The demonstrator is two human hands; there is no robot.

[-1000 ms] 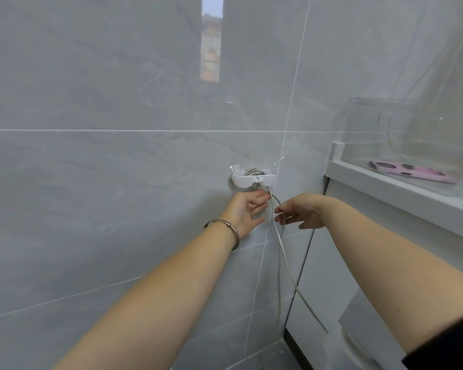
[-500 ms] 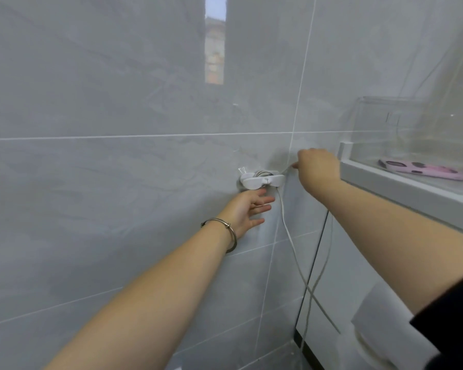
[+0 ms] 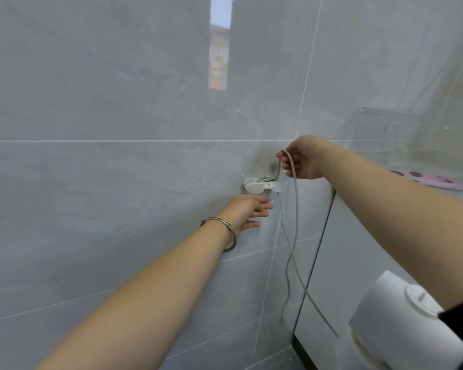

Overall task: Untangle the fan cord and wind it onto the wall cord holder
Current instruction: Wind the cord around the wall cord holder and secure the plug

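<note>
Soft, even daylight; mild overall blur, wide-angle bending at edges.

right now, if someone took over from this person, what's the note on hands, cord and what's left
Right hand: holds the cord in curled fingers, just above the cord holder on the wall.
Left hand: fingers straight, just below the holder, holding nothing.
Done: a few turns sit on the holder.
Left: two strands hang loose, one ending free low down, one running to the fan. Wind that slack on.
</note>
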